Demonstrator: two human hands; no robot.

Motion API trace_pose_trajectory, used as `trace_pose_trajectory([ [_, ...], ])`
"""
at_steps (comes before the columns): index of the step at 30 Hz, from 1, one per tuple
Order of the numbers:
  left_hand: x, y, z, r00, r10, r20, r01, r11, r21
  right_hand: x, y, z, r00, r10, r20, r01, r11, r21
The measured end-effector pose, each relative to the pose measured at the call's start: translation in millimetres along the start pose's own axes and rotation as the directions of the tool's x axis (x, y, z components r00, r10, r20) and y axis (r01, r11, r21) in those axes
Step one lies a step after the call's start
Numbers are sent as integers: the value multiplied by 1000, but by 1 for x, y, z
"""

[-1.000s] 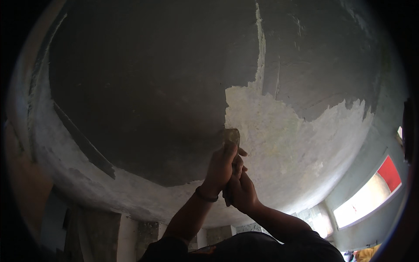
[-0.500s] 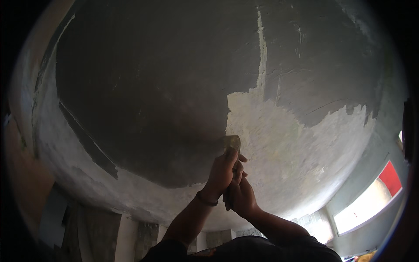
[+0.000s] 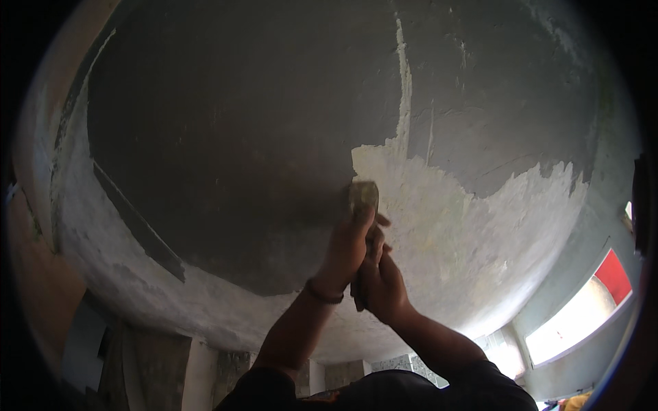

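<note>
Both my hands are raised to a broad overhead surface, where dark grey coating point(image 3: 226, 137) meets bare pale patches point(image 3: 445, 226). A scraper point(image 3: 363, 194) with a wide, dull blade lies against the border between the two. My left hand point(image 3: 348, 245), with a band on its wrist, wraps the scraper just below the blade, thumb along it. Lower down, my right hand point(image 3: 385, 286) closes round the handle. Most of the handle is hidden by my fingers.
A bright window point(image 3: 569, 329) with a red panel point(image 3: 613, 277) is in the wall at the right. Grey wall panels and pale uprights point(image 3: 197, 370) stand along the lower left. A narrow strip of grey coating point(image 3: 137, 222) crosses the pale area at left.
The scraper and both hands have moved up the picture along the edge of the grey coating. Both hands keep their grip.
</note>
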State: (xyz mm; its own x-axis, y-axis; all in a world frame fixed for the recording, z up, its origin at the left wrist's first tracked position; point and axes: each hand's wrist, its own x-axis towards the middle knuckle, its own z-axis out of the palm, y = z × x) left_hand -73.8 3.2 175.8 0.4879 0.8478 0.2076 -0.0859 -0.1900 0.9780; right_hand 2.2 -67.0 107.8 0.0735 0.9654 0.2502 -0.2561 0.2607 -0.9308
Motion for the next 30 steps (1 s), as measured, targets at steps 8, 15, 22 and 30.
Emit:
trace_pose_trajectory([
  [8, -4, 12, 3, 999, -42, 13, 43, 999, -26, -3, -14, 7, 997, 69, -38, -68, 998, 17],
  [15, -3, 17, 6, 1000, -11, 15, 12, 999, -48, -4, -22, 7, 997, 66, -34, -61, 988, 139],
  [22, 2, 17, 7, 988, 146, 43, -144, 989, -43, -1, -27, 4, 992, -123, -35, 126, 987, 104],
  [30, 0, 29, 12, 999, 9, 43, -5, 997, -73, -5, -43, 10, 998, -34, -54, 40, 992, 117],
])
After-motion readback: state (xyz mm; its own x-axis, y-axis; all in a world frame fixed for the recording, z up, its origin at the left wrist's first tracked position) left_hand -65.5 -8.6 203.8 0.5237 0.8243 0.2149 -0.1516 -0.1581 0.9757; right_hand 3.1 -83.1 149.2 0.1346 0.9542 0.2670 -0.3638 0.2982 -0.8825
